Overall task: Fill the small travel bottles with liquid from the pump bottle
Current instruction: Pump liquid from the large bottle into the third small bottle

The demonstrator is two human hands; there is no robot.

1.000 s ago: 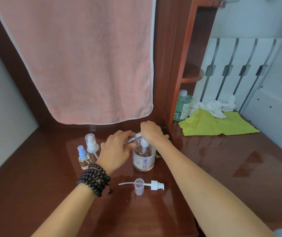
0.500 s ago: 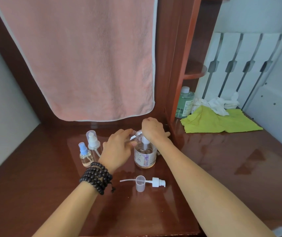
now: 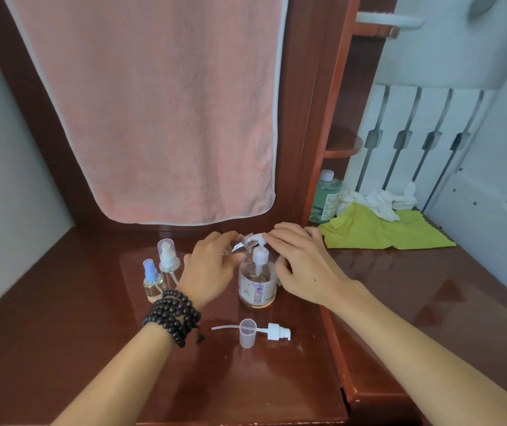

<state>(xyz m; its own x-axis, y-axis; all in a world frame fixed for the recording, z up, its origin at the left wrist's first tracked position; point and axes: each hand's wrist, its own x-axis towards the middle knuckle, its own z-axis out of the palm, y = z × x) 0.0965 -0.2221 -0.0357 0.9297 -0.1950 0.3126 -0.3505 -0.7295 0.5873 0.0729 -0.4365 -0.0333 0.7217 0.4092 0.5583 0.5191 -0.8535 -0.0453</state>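
Observation:
The clear pump bottle (image 3: 257, 284) with amber liquid and a white pump stands on the brown desk (image 3: 61, 348). My left hand (image 3: 210, 269) grips a small clear travel bottle (image 3: 241, 243), tilted with its threaded neck at the pump spout. My right hand (image 3: 298, 259) rests its straight fingers on the pump head. A small bottle with a blue sprayer (image 3: 151, 284) and another with a clear cap (image 3: 167, 262) stand to the left. A loose white pump top (image 3: 278, 331) and a clear cap (image 3: 247, 332) lie in front.
A pink towel (image 3: 160, 112) hangs behind the desk. To the right a green bottle (image 3: 325, 198), a yellow-green cloth (image 3: 384, 232) and a white cloth (image 3: 375, 201) sit on a lower surface. A wooden shelf post (image 3: 322, 118) rises between them.
My right hand has lifted and uncurled, its fingers now lying flat over the pump head. The left hand still holds the small bottle at the spout.

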